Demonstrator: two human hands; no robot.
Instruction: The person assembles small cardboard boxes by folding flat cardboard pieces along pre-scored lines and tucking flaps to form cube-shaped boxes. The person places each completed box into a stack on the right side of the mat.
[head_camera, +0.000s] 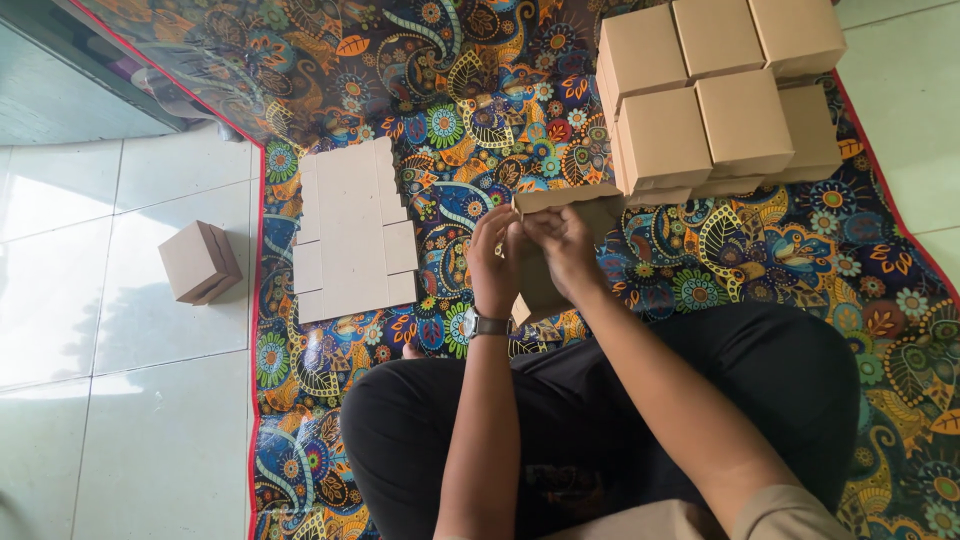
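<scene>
Item: half-folded brown cardboard box blank (545, 250), held above our lap. Left hand (493, 262) and right hand (563, 248) form the grip, fingers pinched on its upper flap. Risk, as we judge: thin card may crease or slip if pinched unevenly. Beyond the grip: stack of finished brown cardboard boxes (715, 95), close enough to topple. Left of it: pile of flat blanks (352, 228); farther left, lone box (200, 262) on white tiled floor (90, 300).
</scene>
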